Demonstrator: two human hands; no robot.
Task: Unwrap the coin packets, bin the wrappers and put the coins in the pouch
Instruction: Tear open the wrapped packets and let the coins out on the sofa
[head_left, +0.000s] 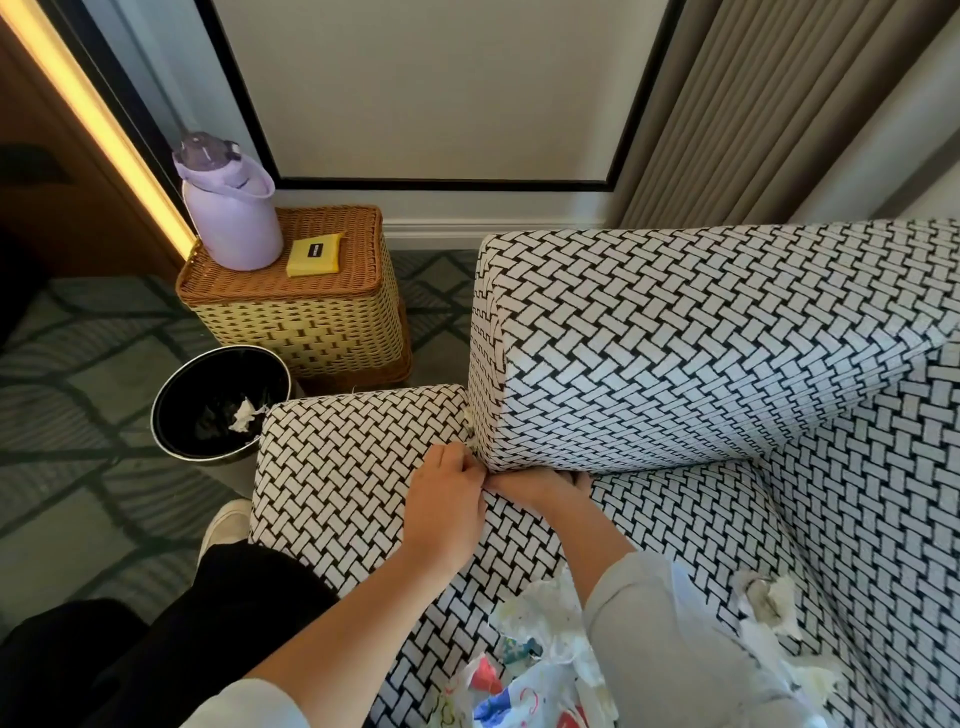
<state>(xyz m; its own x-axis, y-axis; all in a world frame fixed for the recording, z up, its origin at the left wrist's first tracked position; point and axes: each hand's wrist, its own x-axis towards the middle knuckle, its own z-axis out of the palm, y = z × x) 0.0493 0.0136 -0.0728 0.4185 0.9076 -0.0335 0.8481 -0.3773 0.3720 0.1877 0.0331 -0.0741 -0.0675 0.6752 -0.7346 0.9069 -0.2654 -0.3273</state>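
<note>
My left hand (447, 499) lies on the patterned armrest (353, 457), its fingers curled into the seam where the armrest meets the back cushion (675, 353). A small white wrapper scrap (470, 432) is wedged in that seam just above my fingertips; I cannot tell if they pinch it. My right hand (540, 482) reaches under the back cushion's lower edge with its fingers hidden. Torn white wrappers (769, 605) lie on the seat to the right. A crumpled colourful printed bag (519, 675) sits by my right sleeve. No coins show.
A black round bin (171, 415) stands on the carpet left of the armrest, with a white wrapper (243, 415) inside. Behind it a wicker box (311, 322) carries a lilac bottle (231, 218) and a yellow packet (313, 255). My dark-trousered leg and white shoe (223, 525) are at the lower left.
</note>
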